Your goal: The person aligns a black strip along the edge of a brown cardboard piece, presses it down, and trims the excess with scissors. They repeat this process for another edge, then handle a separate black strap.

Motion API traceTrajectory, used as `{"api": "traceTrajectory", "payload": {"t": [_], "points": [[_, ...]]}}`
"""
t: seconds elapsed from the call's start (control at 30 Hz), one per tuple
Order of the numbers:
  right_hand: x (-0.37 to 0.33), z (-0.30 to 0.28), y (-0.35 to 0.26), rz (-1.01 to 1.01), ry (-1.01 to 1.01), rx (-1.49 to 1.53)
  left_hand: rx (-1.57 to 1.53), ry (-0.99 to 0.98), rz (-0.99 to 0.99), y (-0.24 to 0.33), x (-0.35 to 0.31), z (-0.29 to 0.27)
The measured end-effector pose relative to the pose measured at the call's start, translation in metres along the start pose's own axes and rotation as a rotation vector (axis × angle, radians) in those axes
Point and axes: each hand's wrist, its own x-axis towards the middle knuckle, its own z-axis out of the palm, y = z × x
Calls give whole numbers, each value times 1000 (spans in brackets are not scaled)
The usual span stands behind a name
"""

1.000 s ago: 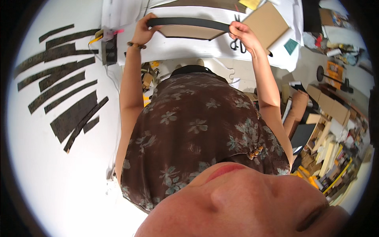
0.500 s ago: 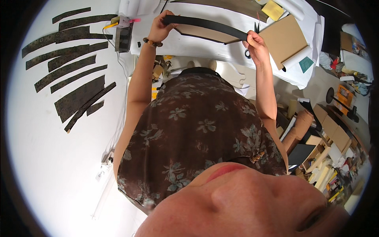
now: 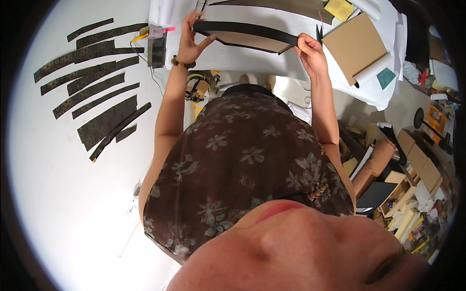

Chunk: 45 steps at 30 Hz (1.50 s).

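A long black strip [image 3: 247,30] runs between my two hands over the white table. Beneath it shows a tan board [image 3: 247,42] with dark edges; I cannot tell whether strip and board are joined. My left hand [image 3: 190,42], with a beaded bracelet at the wrist, is open at the strip's left end, thumb stretched toward the board and fingers apart behind. At the other end my right hand [image 3: 311,52] is closed, thumb and fingers pinching the strip's tip. Scissors [image 3: 319,33] lie just beyond the right hand, partly hidden.
A brown board [image 3: 355,46], a white roll [image 3: 374,69] and a green piece [image 3: 386,78] lie on the table's right. A yellow pad [image 3: 339,9] is at the back. Several dark patterned strips [image 3: 104,70] rest on the white surface at left. Cardboard and rolls [image 3: 376,162] crowd the lower right.
My left hand has loosened from the strip's left end and spread its fingers. The strip has shifted slightly left and down, with the right hand still pinching it.
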Motion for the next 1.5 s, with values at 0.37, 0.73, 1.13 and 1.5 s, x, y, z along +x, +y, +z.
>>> {"api": "traceTrajectory", "payload": {"t": [0.37,0.73,1.13,1.5], "points": [[-5,1,-2,0,-50,3,937,5,240,40,-15,34],[-6,-5,-2,-27,-86,-68,836,-17,390,56,-9,111],[-5,-7,3,-27,-69,-20,848,58,389,58,-15,185],[-5,35,38,-92,44,-28,615,23,405,54,-12,141]]}}
